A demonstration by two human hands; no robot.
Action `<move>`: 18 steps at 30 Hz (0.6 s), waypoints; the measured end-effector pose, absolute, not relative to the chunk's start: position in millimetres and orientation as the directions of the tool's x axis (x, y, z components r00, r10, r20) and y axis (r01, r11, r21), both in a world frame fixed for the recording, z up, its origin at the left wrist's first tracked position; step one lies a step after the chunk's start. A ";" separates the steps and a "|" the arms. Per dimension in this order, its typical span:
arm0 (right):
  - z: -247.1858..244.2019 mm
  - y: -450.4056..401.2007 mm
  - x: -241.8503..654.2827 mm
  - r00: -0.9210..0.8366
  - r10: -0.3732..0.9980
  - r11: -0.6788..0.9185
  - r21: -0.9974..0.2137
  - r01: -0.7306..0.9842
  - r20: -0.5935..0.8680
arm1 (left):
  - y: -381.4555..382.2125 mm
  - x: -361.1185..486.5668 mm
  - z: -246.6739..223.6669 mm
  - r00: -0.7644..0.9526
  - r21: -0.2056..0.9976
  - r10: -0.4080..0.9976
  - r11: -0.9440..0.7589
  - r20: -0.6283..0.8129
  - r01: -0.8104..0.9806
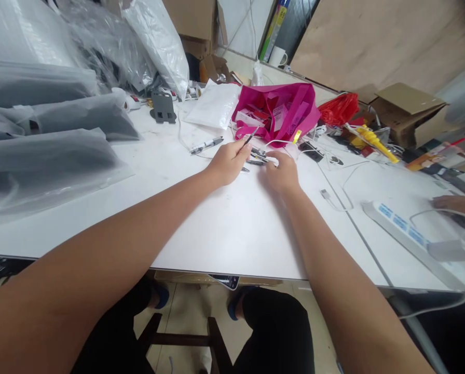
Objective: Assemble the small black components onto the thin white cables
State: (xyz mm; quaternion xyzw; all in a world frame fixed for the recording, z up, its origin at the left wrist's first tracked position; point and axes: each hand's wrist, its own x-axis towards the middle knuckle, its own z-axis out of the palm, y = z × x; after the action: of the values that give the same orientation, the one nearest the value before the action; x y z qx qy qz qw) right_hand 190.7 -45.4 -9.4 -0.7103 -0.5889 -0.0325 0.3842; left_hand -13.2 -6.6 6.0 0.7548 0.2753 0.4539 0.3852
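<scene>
My left hand (229,162) is closed round a dark pen (251,136), whose end sticks up past the thumb. Close by on the right, my right hand (282,170) has its fingers bent at several pens (259,156) lying on the white table (232,228); whether it grips one of them is too small to tell. Beyond my left hand lies a clear-barrelled pen (207,145) with dark ends. A pen tip shows on the table just below the gap between my hands.
Behind my hands stands a pink bag (277,111) full of packets, beside a white pouch (213,104). Grey bagged goods (49,166) lie at the left. A power strip (411,239) and another person's hand (456,204) are at the right, with a black phone stand (163,107) further back.
</scene>
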 end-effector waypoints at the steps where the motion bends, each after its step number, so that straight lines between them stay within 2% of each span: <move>1: -10.4 -44.8 189.1 0.257 0.829 0.006 -0.467 0.884 0.497 | -6.9 -12.9 5.6 0.441 0.828 0.760 -0.557 0.477 0.064; 4: -12.0 -42.3 187.7 0.184 0.857 0.028 -0.399 0.916 0.482 | -7.1 -11.7 4.4 0.451 0.816 0.745 -0.575 0.492 0.060; 9: -13.7 -39.4 193.0 0.111 0.889 0.066 -0.363 0.930 0.445 | -5.8 -9.7 3.3 0.455 0.809 0.740 -0.584 0.495 0.068; 15: -7.1 -47.4 184.5 0.138 0.913 -0.042 -0.248 0.968 0.383 | -8.7 -10.2 4.0 0.479 0.811 0.728 -0.582 0.491 0.054; 18: -3.1 -49.2 180.8 0.143 0.912 -0.022 -0.303 0.953 0.385 | -10.1 -11.6 4.0 0.489 0.821 0.732 -0.568 0.474 0.055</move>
State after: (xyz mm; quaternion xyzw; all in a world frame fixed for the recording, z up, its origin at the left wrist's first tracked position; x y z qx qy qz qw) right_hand 180.8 -49.2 -3.1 -0.7135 -0.6532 -0.0408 0.2500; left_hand -11.6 -10.1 4.0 0.7705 0.2554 0.4364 0.3882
